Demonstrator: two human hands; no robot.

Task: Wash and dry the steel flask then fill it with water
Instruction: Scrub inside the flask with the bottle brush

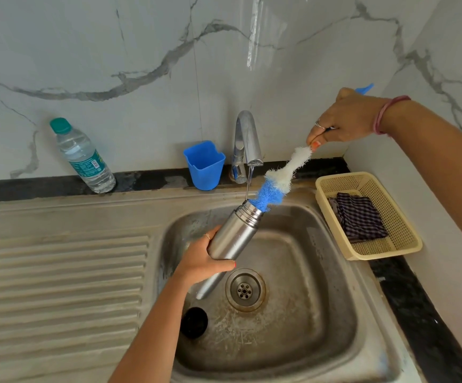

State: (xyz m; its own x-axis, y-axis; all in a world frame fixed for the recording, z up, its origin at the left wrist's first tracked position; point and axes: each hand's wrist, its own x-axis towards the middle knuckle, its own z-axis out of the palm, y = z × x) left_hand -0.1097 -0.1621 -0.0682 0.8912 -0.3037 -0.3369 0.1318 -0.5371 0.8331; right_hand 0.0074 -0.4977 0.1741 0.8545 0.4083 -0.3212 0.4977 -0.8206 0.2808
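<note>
Washing step: left hand (205, 261) wraps the steel flask (231, 236) tilted over the sink (334, 299), mouth under the tap (247, 142). Right hand (340, 120) pinches the bottle brush (276, 181), tip in the mouth. Next it probably needs a straight push in.

Your left hand (206, 262) reaches over the sink (334, 313) basin, fingers and thumb curled round the steel flask (231, 236). Your right hand (340, 120) hangs above the sink's far right corner, pinching the bottle brush (279, 178).
</note>
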